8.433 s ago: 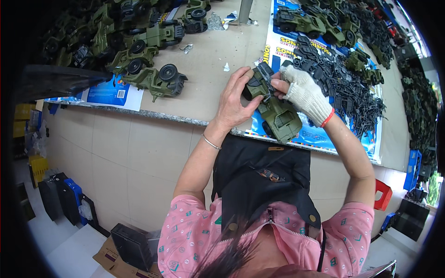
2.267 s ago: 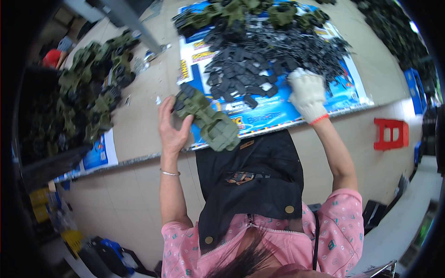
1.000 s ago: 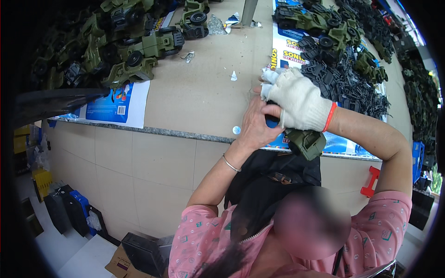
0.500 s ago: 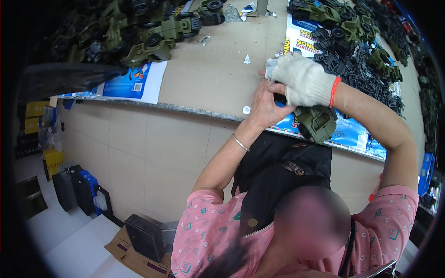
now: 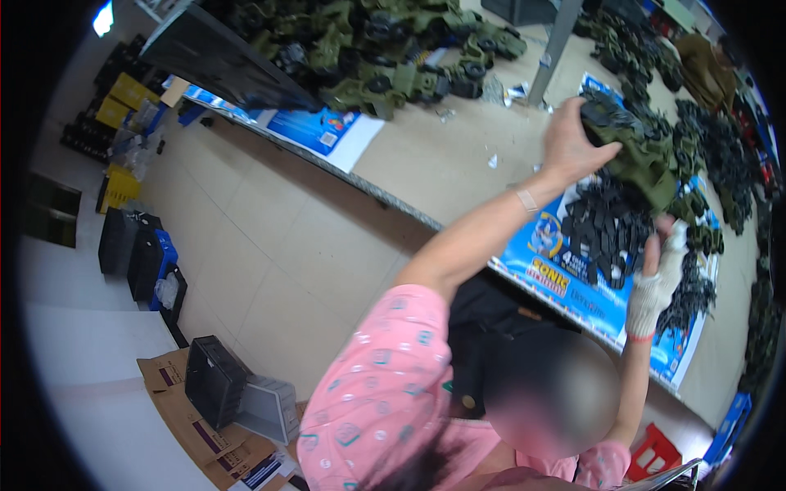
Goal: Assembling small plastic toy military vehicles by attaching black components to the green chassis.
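Observation:
My bare left hand [image 5: 571,146] reaches across the table, thumb and fingers around the near end of an olive-green toy military vehicle [image 5: 643,168]. The vehicle is tilted over the heap of toy parts, and motion blurs it a little. Below its far end is my right hand [image 5: 657,282], in a white fingerless-style glove with a red cuff. The fingers of that hand point up and away, thumb apart, with nothing visible in them. Beside it lies a pile of small black plastic parts [image 5: 602,233] on a blue printed sheet [image 5: 532,258].
Many green toy vehicles [image 5: 401,82] are heaped at the far left, next to a dark panel [image 5: 229,61]. A grey post [image 5: 557,49] rises from the table [image 5: 434,164]. Black crates [image 5: 214,380] and a red bin [image 5: 652,454] stand on the floor. Another person [image 5: 706,69] is at the far right.
My hands were together over a toy vehicle at the table's edge; now they are apart. My left hand has moved farther right and away with a vehicle; my right hand has drawn right. The view has turned.

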`<state>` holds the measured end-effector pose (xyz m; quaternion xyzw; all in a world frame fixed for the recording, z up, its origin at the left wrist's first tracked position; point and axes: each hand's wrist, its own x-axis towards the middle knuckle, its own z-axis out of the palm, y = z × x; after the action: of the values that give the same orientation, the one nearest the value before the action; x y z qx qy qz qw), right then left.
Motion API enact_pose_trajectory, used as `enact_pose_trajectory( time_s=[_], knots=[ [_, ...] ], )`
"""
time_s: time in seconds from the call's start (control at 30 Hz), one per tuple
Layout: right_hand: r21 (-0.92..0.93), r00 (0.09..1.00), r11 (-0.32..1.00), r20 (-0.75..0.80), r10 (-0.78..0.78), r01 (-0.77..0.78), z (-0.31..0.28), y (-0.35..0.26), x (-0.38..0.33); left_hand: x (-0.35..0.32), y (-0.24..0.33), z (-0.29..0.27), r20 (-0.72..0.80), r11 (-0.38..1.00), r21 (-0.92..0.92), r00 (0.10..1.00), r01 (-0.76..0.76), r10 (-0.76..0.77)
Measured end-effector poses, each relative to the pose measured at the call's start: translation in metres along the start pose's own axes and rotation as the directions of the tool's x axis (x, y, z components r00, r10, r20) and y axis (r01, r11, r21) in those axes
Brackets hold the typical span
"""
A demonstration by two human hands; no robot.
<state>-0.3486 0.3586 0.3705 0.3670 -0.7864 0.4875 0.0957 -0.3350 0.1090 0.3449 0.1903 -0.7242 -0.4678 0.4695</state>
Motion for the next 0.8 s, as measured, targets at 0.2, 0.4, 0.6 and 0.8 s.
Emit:
enact_pose_trajectory(
  time_s=[0.2,0.4,0.6,0.8],
  knots=[
    [0.132,0.965,0.957,-0.022,0.263,-0.258,-0.016,0.075,-0.082,0.044,-0.003,0.047,0.205,0.985,-0.003,0.964,-0.175,0.172],
    [-0.012,0.927,0.935,0.129,0.353,-0.355,-0.034,0.128,-0.119,0.04,-0.069,-0.202,0.016,0.647,0.724,0.943,-0.24,0.332],
    [-0.116,0.901,0.969,0.359,0.246,-0.218,0.013,0.051,-0.067,0.064,-0.125,-0.3,0.403,0.264,0.898,0.9,-0.353,-0.167],
    [-0.137,0.885,0.99,0.458,0.08,-0.019,0.041,0.011,-0.052,0.049,-0.034,-0.302,0.595,0.466,0.756,0.779,-0.459,-0.198]
  ],
)
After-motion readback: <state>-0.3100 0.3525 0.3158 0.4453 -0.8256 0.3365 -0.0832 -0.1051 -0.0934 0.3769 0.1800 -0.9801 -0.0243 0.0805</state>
